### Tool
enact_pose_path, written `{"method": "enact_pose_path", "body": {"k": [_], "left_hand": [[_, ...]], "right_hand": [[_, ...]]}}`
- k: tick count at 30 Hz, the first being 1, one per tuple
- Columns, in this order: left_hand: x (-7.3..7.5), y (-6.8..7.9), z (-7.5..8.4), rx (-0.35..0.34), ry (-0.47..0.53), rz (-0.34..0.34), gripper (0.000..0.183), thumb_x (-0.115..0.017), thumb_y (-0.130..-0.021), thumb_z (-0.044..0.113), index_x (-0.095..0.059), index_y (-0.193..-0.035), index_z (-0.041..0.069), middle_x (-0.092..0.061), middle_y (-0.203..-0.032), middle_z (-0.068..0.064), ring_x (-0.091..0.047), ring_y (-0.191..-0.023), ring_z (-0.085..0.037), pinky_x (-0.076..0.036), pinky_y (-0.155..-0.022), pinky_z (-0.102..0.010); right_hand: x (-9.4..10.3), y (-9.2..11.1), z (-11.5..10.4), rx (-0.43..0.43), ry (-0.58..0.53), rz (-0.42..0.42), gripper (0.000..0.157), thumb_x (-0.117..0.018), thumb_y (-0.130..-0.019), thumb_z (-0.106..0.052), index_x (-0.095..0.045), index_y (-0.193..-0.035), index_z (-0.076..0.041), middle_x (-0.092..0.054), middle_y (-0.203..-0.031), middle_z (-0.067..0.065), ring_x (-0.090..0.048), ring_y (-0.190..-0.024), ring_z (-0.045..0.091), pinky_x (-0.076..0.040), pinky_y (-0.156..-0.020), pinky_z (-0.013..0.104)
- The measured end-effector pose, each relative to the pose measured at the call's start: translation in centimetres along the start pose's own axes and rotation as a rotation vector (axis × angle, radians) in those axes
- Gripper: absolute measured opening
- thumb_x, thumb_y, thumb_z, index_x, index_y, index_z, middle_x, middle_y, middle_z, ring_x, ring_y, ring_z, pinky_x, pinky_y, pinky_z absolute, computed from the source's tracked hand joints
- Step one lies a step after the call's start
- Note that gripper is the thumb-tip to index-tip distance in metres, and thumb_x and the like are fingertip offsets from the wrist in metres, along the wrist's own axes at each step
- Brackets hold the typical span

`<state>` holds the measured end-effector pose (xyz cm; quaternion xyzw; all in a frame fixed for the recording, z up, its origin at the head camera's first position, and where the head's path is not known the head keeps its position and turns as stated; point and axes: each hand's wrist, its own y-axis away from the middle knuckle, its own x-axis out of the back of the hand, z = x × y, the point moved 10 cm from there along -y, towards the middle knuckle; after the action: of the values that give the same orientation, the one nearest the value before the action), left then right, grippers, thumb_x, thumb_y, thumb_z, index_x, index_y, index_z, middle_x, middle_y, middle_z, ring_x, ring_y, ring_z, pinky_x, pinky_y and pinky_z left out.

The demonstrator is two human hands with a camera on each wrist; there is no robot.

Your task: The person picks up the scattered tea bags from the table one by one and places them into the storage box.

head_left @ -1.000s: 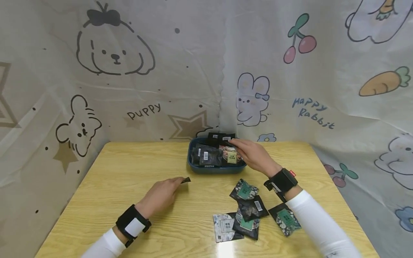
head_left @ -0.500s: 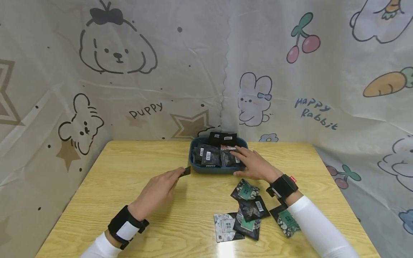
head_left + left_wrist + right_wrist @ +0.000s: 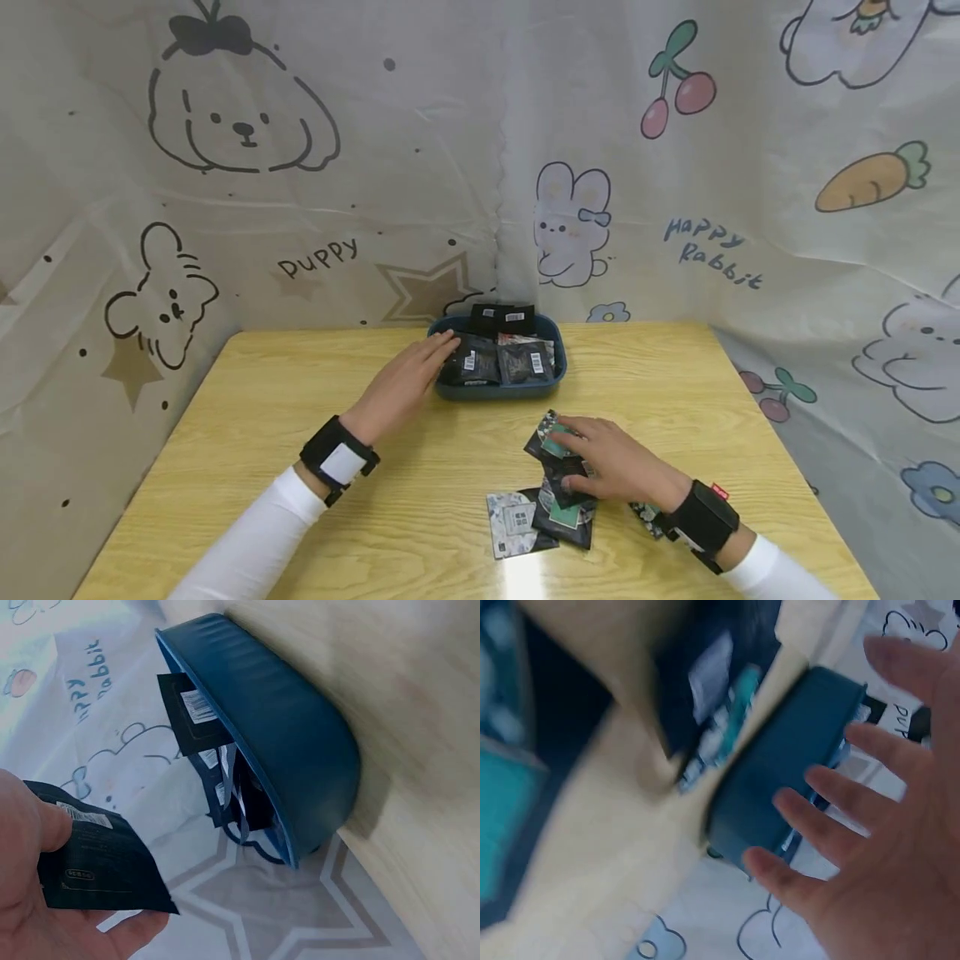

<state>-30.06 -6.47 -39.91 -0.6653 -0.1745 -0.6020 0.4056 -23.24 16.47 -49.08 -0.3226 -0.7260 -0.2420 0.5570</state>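
My left hand (image 3: 397,387) is at the left rim of a blue plastic basket (image 3: 504,391). In the left wrist view it pinches a flat black sachet (image 3: 109,851) with a barcode, thumb on top; the head view mostly hides this sachet. Several black sachets (image 3: 521,364) fill the basket. My right hand (image 3: 622,458), fingers spread, hovers over or touches a pile of sachets on the table; I cannot tell which. In that pile are a green-labelled sachet (image 3: 564,514) and a black one (image 3: 558,479) partly under the fingers. The right wrist view shows the palm holding nothing.
A pale grey sachet (image 3: 510,525) lies at the pile's left. Another patterned sachet (image 3: 647,518) is partly hidden by the right wrist. The wooden table (image 3: 300,500) meets a printed cloth (image 3: 420,167) behind the basket.
My left hand has moved forward and right to the basket with its sachet. The right hand first let a black sachet drop into the basket's right side, then came back over the pile.
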Motion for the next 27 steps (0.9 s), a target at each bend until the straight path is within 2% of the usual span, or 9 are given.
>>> {"method": "enact_pose_path", "body": {"k": [4, 7, 11, 13, 15, 17, 20, 24, 27], "left_hand": [[-0.8, -3.3, -0.1, -0.024, -0.067, 0.006, 0.061, -0.06, -0.095, 0.001, -0.04, -0.152, 0.004, -0.041, -0.157, -0.016, -0.042, -0.144, -0.032, -0.036, -0.119, -0.047], [-1.7, -5.2, -0.5, -0.004, -0.076, -0.03, 0.059, -0.057, -0.097, 0.004, -0.039, -0.153, 0.006, -0.038, -0.159, -0.015, -0.04, -0.145, -0.034, -0.035, -0.119, -0.051], [-4.9, -6.6, -1.5, 0.09, 0.02, -0.236, 0.054, -0.042, -0.107, 0.029, -0.031, -0.158, 0.012, -0.025, -0.165, -0.011, -0.027, -0.151, -0.036, -0.025, -0.122, -0.059], [-6.5, -6.4, -2.1, 0.149, 0.079, -0.345, 0.058, -0.034, -0.108, 0.042, -0.028, -0.159, 0.015, -0.018, -0.167, -0.01, -0.019, -0.154, -0.036, -0.018, -0.122, -0.063], [-7.5, -6.0, -2.5, 0.186, 0.118, -0.402, 0.061, -0.031, -0.108, 0.047, -0.025, -0.16, 0.015, -0.015, -0.168, -0.01, -0.014, -0.155, -0.037, -0.015, -0.123, -0.064], [-7.7, -5.7, -2.7, 0.192, 0.13, -0.394, 0.061, -0.031, -0.108, 0.047, -0.026, -0.159, 0.015, -0.015, -0.168, -0.01, -0.012, -0.155, -0.036, -0.014, -0.123, -0.064], [-6.8, -5.5, -2.6, 0.158, 0.106, -0.313, 0.059, -0.033, -0.108, 0.044, -0.029, -0.158, 0.013, -0.018, -0.167, -0.012, -0.015, -0.155, -0.035, -0.016, -0.123, -0.062], [-4.6, -5.0, -1.6, 0.095, 0.059, -0.205, 0.056, -0.038, -0.108, 0.039, -0.034, -0.156, 0.011, -0.023, -0.166, -0.013, -0.021, -0.154, -0.034, -0.017, -0.125, -0.058], [-2.8, -4.3, -0.1, 0.009, -0.002, -0.099, 0.053, -0.046, -0.106, 0.033, -0.041, -0.153, 0.008, -0.033, -0.162, -0.016, -0.03, -0.15, -0.035, -0.023, -0.124, -0.055]], "right_hand": [[-2.6, 1.3, -0.1, -0.027, -0.103, -0.16, 0.077, -0.069, -0.089, -0.054, -0.041, -0.154, -0.024, -0.031, -0.163, 0.013, -0.03, -0.148, 0.044, -0.031, -0.116, 0.065], [-3.8, 1.8, -0.2, -0.046, -0.131, -0.22, 0.08, -0.07, -0.087, -0.055, -0.039, -0.155, -0.026, -0.027, -0.164, 0.011, -0.024, -0.15, 0.044, -0.032, -0.116, 0.064], [-4.2, 2.1, -0.2, -0.056, -0.104, -0.216, 0.078, -0.07, -0.088, -0.052, -0.039, -0.154, -0.026, -0.026, -0.165, 0.01, -0.024, -0.151, 0.041, -0.033, -0.117, 0.06], [-4.4, 2.1, -0.3, -0.055, -0.084, -0.207, 0.075, -0.068, -0.09, -0.051, -0.039, -0.154, -0.025, -0.027, -0.165, 0.009, -0.025, -0.151, 0.039, -0.033, -0.118, 0.058], [-4.5, 2.0, -0.5, -0.045, -0.06, -0.202, 0.07, -0.065, -0.093, -0.049, -0.04, -0.154, -0.026, -0.029, -0.164, 0.009, -0.027, -0.151, 0.038, -0.034, -0.118, 0.056], [-4.5, 1.9, -0.7, -0.031, -0.036, -0.184, 0.065, -0.063, -0.096, -0.046, -0.041, -0.154, -0.025, -0.033, -0.163, 0.009, -0.032, -0.149, 0.037, -0.037, -0.116, 0.054], [-4.1, 1.8, -1.0, -0.005, 0.013, -0.131, 0.058, -0.061, -0.098, -0.04, -0.045, -0.152, -0.022, -0.04, -0.158, 0.009, -0.04, -0.144, 0.036, -0.043, -0.112, 0.052], [-3.2, 1.5, -1.2, 0.025, 0.081, -0.034, 0.051, -0.063, -0.098, -0.03, -0.051, -0.147, -0.019, -0.051, -0.15, 0.008, -0.052, -0.133, 0.031, -0.051, -0.104, 0.046], [-2.8, 1.4, -1.1, 0.035, 0.099, 0.016, 0.045, -0.063, -0.099, -0.024, -0.056, -0.143, -0.018, -0.058, -0.143, 0.007, -0.058, -0.125, 0.028, -0.054, -0.099, 0.044]]}}
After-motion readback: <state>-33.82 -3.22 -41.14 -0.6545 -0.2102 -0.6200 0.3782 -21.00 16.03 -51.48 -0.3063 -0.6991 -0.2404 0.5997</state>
